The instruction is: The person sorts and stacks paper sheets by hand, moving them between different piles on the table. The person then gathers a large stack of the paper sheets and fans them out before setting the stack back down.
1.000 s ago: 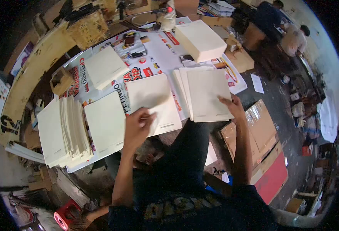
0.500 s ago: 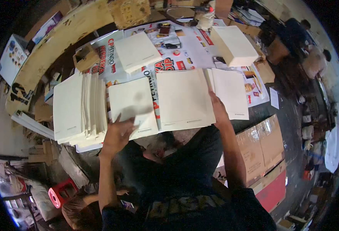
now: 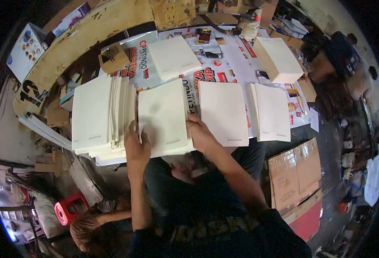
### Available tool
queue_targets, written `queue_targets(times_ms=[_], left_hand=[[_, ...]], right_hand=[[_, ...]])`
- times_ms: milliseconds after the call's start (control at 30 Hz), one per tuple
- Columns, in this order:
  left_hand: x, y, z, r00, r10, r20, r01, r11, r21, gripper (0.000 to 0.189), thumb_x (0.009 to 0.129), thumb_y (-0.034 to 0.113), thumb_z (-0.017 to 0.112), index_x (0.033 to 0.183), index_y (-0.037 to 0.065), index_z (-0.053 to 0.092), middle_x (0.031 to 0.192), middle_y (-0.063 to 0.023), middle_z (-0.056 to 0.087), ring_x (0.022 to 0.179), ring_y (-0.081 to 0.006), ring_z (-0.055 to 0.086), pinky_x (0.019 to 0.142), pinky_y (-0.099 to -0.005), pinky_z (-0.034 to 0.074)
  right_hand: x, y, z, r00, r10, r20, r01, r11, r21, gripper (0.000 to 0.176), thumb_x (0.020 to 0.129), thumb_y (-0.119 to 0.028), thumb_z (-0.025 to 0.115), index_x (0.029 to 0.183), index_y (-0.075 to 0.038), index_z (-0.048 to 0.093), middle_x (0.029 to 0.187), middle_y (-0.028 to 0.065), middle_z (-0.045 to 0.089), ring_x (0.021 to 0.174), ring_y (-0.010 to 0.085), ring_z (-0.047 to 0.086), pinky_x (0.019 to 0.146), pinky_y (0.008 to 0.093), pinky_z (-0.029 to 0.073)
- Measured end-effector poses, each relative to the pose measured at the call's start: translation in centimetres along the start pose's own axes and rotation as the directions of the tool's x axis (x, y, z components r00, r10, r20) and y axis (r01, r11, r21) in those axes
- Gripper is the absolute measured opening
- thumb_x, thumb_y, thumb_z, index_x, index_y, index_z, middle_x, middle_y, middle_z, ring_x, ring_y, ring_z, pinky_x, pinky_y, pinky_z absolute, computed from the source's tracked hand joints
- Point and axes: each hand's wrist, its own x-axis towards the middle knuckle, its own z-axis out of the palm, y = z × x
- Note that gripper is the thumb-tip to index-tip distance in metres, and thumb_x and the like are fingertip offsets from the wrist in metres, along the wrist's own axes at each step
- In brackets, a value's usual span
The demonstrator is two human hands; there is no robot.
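Note:
A stack of cream paper sheets point(image 3: 163, 118) lies on the near edge of the table, between my two hands. My left hand point(image 3: 138, 146) grips its lower left edge, the thumb over the top sheet. At the right edge, the fingers of my right hand point(image 3: 201, 134) are curled around the sheets, partly hidden. Just right of that hand is another low paper stack point(image 3: 224, 114) with a small printed line at its bottom. Farther right sits a further paper stack point(image 3: 273, 112). Left of my left hand, a thick fanned pile of paper point(image 3: 92, 114) leans in overlapping bundles.
A printed banner point(image 3: 236, 69) covers the table. Toward the back are a paper stack point(image 3: 174, 58), a tall paper block point(image 3: 279, 60) and an open cardboard box point(image 3: 113, 58). Cartons point(image 3: 294, 172) stand at the lower right, a red stool point(image 3: 72, 209) at the lower left beside another person's arm point(image 3: 114, 217).
My right hand has moved left from the right-hand stack to the edge of the stack by my left hand. That right-hand stack now looks lower. The whole view has shifted slightly.

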Motion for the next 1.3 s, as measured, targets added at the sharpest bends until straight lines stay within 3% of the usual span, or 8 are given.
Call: queue_targets(times_ms=[300, 533, 600, 800, 867, 967, 1100, 1300], left_hand=[[0.8, 9.7, -6.4, 0.95, -0.25, 0.188, 0.309, 0.649, -0.695, 0.049, 0.09, 0.022, 0.067, 0.128, -0.006, 0.051, 0.112, -0.0113, 0.063, 0.098, -0.0161, 0.059, 0.088, -0.0293, 0.046], [7.7, 0.8, -17.1, 0.98, 0.12, -0.16, -0.083, 0.972, 0.221, 0.042, 0.095, 0.02, 0.057, 0.132, 0.003, 0.052, 0.129, -0.0137, 0.055, 0.109, -0.0234, 0.057, 0.097, -0.0345, 0.043], [12.6, -7.3, -23.0, 0.967, 0.25, -0.055, -0.16, 0.756, 0.634, 0.04, 0.096, 0.019, 0.053, 0.135, 0.007, 0.051, 0.138, -0.0161, 0.048, 0.113, -0.0289, 0.056, 0.103, -0.0367, 0.041], [14.3, -20.1, -20.3, 0.984, 0.06, -0.17, -0.099, 0.967, -0.233, 0.049, 0.098, 0.033, 0.048, 0.137, 0.005, 0.047, 0.132, -0.0174, 0.054, 0.126, -0.0315, 0.046, 0.099, -0.0464, 0.042], [11.5, -15.6, -17.2, 0.923, 0.37, -0.105, -0.055, 0.398, 0.916, 0.055, 0.095, 0.037, 0.053, 0.141, 0.009, 0.042, 0.133, -0.0211, 0.052, 0.134, -0.0373, 0.035, 0.104, -0.0564, 0.034], [11.8, -10.2, -15.7, 0.885, 0.397, -0.245, 0.125, 0.305, 0.944, 0.056, 0.091, 0.04, 0.058, 0.138, 0.011, 0.046, 0.132, -0.0238, 0.051, 0.135, -0.04, 0.032, 0.106, -0.0602, 0.027], [7.0, 7.7, -4.2, 0.922, 0.341, -0.185, -0.303, 0.93, 0.207, 0.047, 0.069, -0.004, 0.063, 0.115, 0.002, 0.059, 0.118, -0.0174, 0.06, 0.114, -0.0357, 0.053, 0.103, -0.043, 0.038], [-0.3, 17.9, 10.8, 0.641, 0.609, 0.467, -0.609, 0.774, -0.173, 0.033, 0.072, 0.021, 0.079, 0.098, 0.006, 0.064, 0.104, -0.0105, 0.064, 0.099, -0.0309, 0.06, 0.085, -0.0409, 0.048]], right_hand=[[-5.4, -4.2, 2.2, 0.94, -0.246, 0.238, 0.283, 0.949, -0.139, 0.053, 0.097, -0.015, 0.048, 0.147, -0.012, 0.033, 0.128, 0.0107, 0.056, 0.111, 0.0149, 0.052, 0.095, 0.0278, 0.043], [-7.7, -7.8, -4.8, 0.748, -0.636, 0.188, 0.582, 0.494, -0.646, 0.028, 0.092, -0.009, 0.06, 0.118, 0.0, 0.06, 0.127, 0.0118, 0.056, 0.126, 0.0224, 0.049, 0.1, 0.0334, 0.042], [-8.5, -8.8, -11.4, 0.636, -0.768, -0.076, 0.403, 0.414, -0.816, 0.029, 0.087, -0.014, 0.068, 0.114, -0.002, 0.065, 0.131, 0.0139, 0.057, 0.126, 0.0232, 0.049, 0.103, 0.0347, 0.04], [-13.9, -9.2, -26.2, 0.294, -0.903, -0.313, -0.327, 0.212, -0.921, 0.042, 0.079, -0.021, 0.074, 0.114, -0.001, 0.061, 0.116, 0.0211, 0.061, 0.106, 0.0393, 0.06, 0.091, 0.043, 0.047], [-15.0, -8.5, -26.8, 0.393, -0.865, -0.312, -0.486, 0.093, -0.869, 0.039, 0.079, -0.022, 0.074, 0.109, 0.0, 0.063, 0.109, 0.0208, 0.064, 0.102, 0.0402, 0.06, 0.092, 0.0458, 0.044], [-14.1, -6.1, -29.4, 0.389, -0.907, -0.159, -0.574, -0.104, -0.812, 0.048, 0.08, -0.032, 0.072, 0.117, -0.005, 0.061, 0.127, 0.0247, 0.051, 0.12, 0.0438, 0.043, 0.099, 0.0507, 0.038], [-14.9, -8.4, -26.3, 0.379, -0.916, -0.133, -0.492, -0.078, -0.867, 0.042, 0.077, -0.027, 0.074, 0.113, -0.005, 0.065, 0.123, 0.0238, 0.056, 0.118, 0.0398, 0.049, 0.096, 0.0485, 0.041], [-15.6, -11.6, -25.4, 0.328, -0.829, -0.453, -0.157, 0.425, -0.891, 0.028, 0.075, -0.013, 0.077, 0.099, -0.003, 0.068, 0.075, 0.0144, 0.069, 0.062, 0.0268, 0.065, 0.06, 0.0326, 0.051]])
